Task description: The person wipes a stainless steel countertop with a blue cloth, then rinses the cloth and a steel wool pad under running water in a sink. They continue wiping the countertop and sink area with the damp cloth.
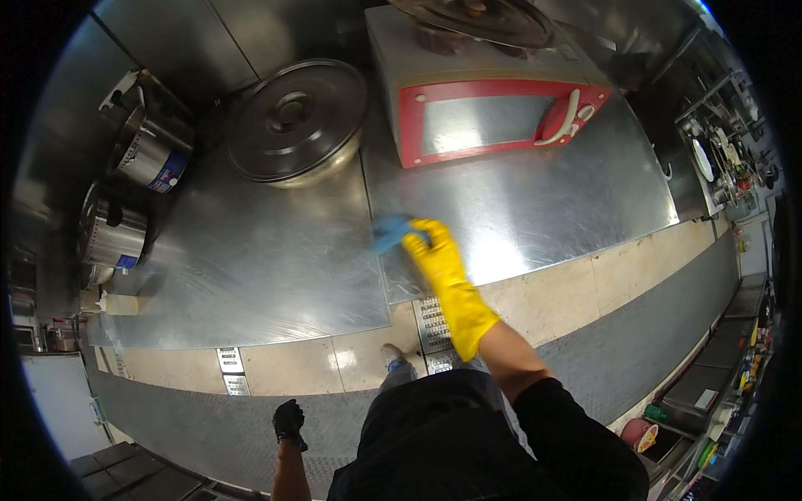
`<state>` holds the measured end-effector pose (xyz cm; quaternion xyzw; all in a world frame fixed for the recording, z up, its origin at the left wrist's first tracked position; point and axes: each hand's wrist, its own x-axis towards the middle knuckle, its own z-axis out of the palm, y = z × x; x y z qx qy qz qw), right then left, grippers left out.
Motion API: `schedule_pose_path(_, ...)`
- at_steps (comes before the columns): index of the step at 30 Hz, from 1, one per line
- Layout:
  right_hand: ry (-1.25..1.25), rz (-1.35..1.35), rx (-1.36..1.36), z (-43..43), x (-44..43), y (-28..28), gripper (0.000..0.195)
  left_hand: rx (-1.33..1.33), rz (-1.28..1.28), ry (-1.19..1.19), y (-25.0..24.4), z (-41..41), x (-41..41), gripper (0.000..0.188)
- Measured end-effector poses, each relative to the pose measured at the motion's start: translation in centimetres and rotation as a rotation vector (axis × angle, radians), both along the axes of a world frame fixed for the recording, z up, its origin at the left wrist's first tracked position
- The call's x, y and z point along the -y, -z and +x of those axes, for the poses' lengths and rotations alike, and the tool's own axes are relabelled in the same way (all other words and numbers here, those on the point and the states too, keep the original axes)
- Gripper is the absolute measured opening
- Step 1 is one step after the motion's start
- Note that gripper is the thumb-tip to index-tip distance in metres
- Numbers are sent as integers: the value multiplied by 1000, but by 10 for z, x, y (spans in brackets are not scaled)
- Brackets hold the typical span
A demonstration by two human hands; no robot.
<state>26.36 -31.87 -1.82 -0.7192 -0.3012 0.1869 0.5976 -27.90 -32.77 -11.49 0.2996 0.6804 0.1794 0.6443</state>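
My right hand [435,250], in a long yellow rubber glove, grips a blue cloth [391,233]. The cloth is blurred and rests against the stainless steel worktop [276,263], across the seam between two steel surfaces. My left hand [289,424] wears a black glove and hangs low beside my body, over the grey floor mat. Its fingers look curled in, and no object shows in it. A large lidded steel pot [301,122] stands beyond the cloth to the left. Behind and to the right of the cloth is a red-fronted oven [495,119] with a pale handle.
Steel pots [153,156] with blue labels and a pale squeeze bottle [120,304] line the worktop's left side. A large metal lid [482,19] tops containers on the oven. Utensils [720,163] crowd the far right. Beige tiles [288,366] and a metal drain grate [433,324] border the worktop.
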Motion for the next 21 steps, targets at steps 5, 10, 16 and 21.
schedule_pose_path(5, 418, -170, 734, 109, 14, 18, 35, 54, -116, -170, 7, -39, -17, 36)
schedule_pose_path(10, 428, -733, 945, 62, -66, 27, 36, 19, -106, -285, 16, -68, 14, 22)
schedule_pose_path(16, 386, -722, 793, 46, -90, 19, 34, -86, -186, -342, 20, -80, 39, 15)
schedule_pose_path(21, 269, -640, 786, 47, -93, 19, 38, -92, -147, -200, 27, -69, 17, 14)
